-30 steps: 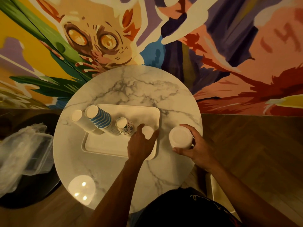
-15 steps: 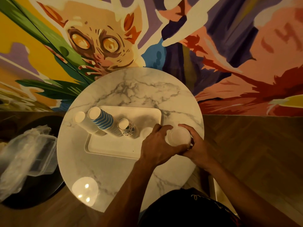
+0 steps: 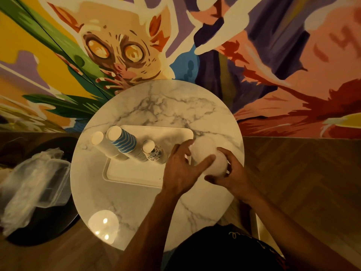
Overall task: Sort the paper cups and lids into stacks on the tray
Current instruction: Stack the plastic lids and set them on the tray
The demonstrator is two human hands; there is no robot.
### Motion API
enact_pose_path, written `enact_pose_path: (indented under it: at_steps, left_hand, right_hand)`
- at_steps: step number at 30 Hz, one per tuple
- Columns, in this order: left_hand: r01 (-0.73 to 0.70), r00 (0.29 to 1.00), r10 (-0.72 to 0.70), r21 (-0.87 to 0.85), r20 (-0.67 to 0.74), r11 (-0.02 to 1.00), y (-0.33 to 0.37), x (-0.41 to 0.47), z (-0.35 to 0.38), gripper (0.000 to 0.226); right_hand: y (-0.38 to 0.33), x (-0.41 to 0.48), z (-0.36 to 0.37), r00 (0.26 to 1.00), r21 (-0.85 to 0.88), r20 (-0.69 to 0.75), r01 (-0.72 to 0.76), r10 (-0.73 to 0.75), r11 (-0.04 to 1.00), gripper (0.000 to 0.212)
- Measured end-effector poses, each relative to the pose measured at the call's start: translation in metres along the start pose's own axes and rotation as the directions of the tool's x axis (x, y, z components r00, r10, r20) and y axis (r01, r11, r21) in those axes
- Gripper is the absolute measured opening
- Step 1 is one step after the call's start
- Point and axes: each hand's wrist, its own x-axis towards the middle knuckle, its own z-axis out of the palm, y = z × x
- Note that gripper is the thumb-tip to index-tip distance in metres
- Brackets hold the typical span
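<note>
Both hands (image 3: 205, 169) grip white lids (image 3: 207, 153) beside the tray (image 3: 136, 173) holding cup stacks (image 3: 125, 145).

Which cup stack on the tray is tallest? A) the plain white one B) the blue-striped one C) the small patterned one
B: the blue-striped stack rises above the white stack to its left and the short patterned stack to its right on the tray.

Motion-blurred white lids (image 3: 209, 157) between hands
</note>
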Motion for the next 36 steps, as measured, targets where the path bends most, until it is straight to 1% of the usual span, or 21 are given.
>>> enact_pose_path:
  at_steps: [2,3,4,5,8,12,20,30,33,36]
  left_hand:
    - [0.061,0.992,-0.069,-0.078,-0.105,0.995,-0.013,0.005,-0.001,0.058]
    - [0.102,0.982,-0.113,-0.084,-0.149,0.991,-0.022,0.008,0.000,0.056]
    - [0.147,0.972,-0.157,-0.071,-0.175,0.987,-0.032,0.010,0.001,0.060]
    - [0.192,0.964,-0.197,-0.046,-0.177,0.980,-0.042,0.012,0.002,0.066]
    - [0.323,0.942,-0.316,0.055,-0.112,0.945,-0.069,0.014,0.007,0.082]
    - [0.408,0.913,-0.406,0.164,-0.045,0.898,-0.097,0.016,0.017,0.090]
    - [0.416,0.903,-0.429,0.247,0.000,0.875,-0.107,0.028,0.024,0.089]
    - [0.395,0.907,-0.419,0.274,0.035,0.877,-0.111,0.034,0.023,0.093]
    - [0.378,0.916,-0.401,0.274,0.029,0.884,-0.108,0.032,0.019,0.097]
    - [0.362,0.928,-0.373,0.255,-0.008,0.896,-0.103,0.029,0.017,0.093]
  right_hand:
    - [-0.001,-0.001,-0.002,1.000,-0.011,0.004,-0.005,0.005,1.000,0.089]
    - [-0.001,-0.001,-0.003,1.000,-0.010,0.004,-0.019,0.019,1.000,0.091]
    - [-0.001,-0.001,-0.003,1.000,-0.014,0.002,-0.027,0.027,1.000,0.091]
    - [-0.001,-0.002,-0.004,0.999,-0.019,0.002,-0.033,0.033,0.999,0.091]
    - [-0.004,-0.004,-0.005,0.999,-0.020,0.002,-0.045,0.045,0.999,0.091]
    - [-0.008,-0.006,-0.008,0.998,-0.018,0.013,-0.057,0.057,0.998,0.089]
    - [-0.010,-0.008,-0.014,0.998,-0.046,-0.002,-0.059,0.059,0.997,0.088]
    - [-0.011,-0.009,-0.015,0.999,-0.034,0.002,-0.052,0.052,0.998,0.086]
    - [-0.011,-0.007,-0.013,0.999,-0.033,0.007,-0.051,0.051,0.998,0.086]
    - [-0.012,-0.005,-0.011,0.999,-0.033,0.011,-0.043,0.044,0.999,0.087]
